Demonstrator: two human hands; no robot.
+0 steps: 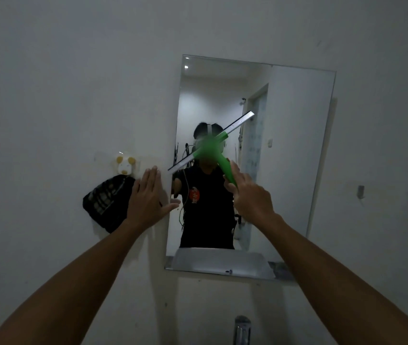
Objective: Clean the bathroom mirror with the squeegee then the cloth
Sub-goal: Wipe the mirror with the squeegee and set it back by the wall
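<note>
While my left hand lies flat and open on the wall beside the mirror to steady me, my right hand stays out of that job, clamped on the green squeegee handle, blade slanted across the glass mid-mirror, ready to pull

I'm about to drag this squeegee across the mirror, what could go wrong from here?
The squeegee blade sits diagonally across the mirror, so a pull from this angle may leave streaks or miss the corners. The left hand lies flat by the mirror's left edge with its thumb over the glass, which could smudge it. The dark cloth hangs close beside that hand and might get knocked off its hook.
</note>
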